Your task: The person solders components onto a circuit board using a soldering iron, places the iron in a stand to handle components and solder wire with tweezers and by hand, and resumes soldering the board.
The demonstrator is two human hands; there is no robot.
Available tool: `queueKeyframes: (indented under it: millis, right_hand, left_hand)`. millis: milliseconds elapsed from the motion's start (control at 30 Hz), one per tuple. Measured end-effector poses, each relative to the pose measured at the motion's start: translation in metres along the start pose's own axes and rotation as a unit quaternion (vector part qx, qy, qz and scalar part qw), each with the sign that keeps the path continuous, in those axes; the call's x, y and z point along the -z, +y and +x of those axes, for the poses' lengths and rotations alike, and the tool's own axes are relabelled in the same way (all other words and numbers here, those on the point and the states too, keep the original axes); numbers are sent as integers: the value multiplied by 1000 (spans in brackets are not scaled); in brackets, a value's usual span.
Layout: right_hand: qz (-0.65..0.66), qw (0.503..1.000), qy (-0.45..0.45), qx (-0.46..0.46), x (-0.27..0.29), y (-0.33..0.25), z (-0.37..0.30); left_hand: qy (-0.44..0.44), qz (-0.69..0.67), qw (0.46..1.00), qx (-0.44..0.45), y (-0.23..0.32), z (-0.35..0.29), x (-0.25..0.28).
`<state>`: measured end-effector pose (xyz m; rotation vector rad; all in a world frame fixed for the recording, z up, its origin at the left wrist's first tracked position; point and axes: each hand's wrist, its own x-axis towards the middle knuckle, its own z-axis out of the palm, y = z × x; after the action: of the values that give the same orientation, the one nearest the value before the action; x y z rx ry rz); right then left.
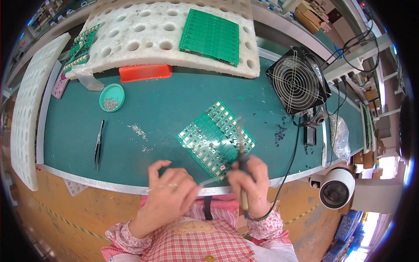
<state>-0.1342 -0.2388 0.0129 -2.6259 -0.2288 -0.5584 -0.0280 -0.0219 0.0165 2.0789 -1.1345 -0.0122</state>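
Observation:
On the green work mat lies a green circuit board panel (204, 131) with rows of pale square components, turned at an angle. My right hand (256, 177) is closed around a soldering iron (244, 158), its tip pointing away from me over the right part of the panel, blurred by motion. Left of the panel's near corner, my left hand (172, 190) is closed with a thin silvery strand running across it, apparently solder wire (211, 180). The strand reaches toward the near corner of the panel. The left index finger is raised.
Tweezers (99, 144) and a green dish of small parts (112, 91) are at left, near scattered bits (139, 131). A red tray (145, 73) sits before the white foam board (131, 32), which bears stacked green panels (210, 37). A black fan (299, 81) stands right; the iron's cord (291, 161) trails there.

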Motion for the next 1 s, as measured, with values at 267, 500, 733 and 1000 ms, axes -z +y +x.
queueKeyframes:
  millis: [267,500,733,1000]
  right_hand:
    - [3,982,23,-186,0,11,22]
    - [18,984,24,-176,20,25,23]
    - [71,975,145,-152,16,-20,27]
    - [122,976,154,-97,-7,-37,34]
  left_hand:
    - [125,68,987,75,-24,25,-3]
    - [132,43,988,71,-21,13,-5]
    - [156,55,983,83,-21,7,-11]
    - [152,27,984,87,-27,11,-11]
